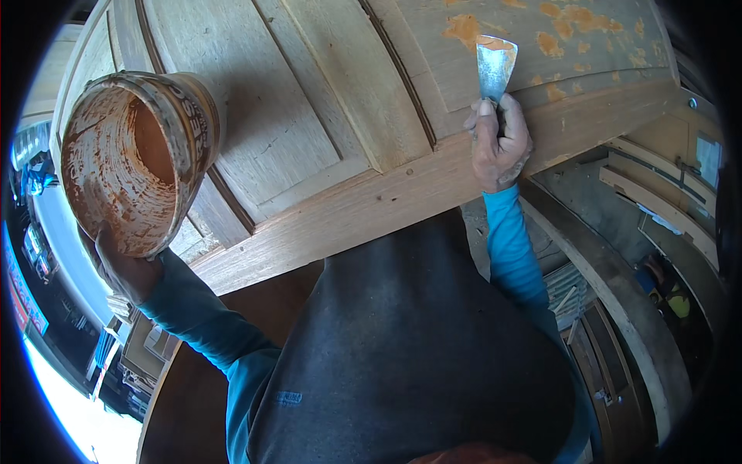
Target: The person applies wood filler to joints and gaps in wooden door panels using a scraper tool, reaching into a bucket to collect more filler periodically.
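My left hand (127, 267) grips a large bucket (185, 116) by its lower rim, the thumb over the edge. The bucket is tipped so its mouth faces me, and orange-brown filler paste coats its inner wall. In my right hand (501, 147) is a putty knife (495, 68), its metal blade pointing away from me with a little orange paste at the tip. Beneath both hands lies a panelled wooden door (309, 100). Patches of orange filler (572, 22) are smeared on its far right panel, just beyond the blade.
The door's near edge (371, 193) runs close to my dark apron (402, 332). On the right, a curved wooden piece (610, 286) and several timber boards (657, 201) stand lower down. Stacked wood pieces (143, 356) lie at the lower left, near a bright opening.
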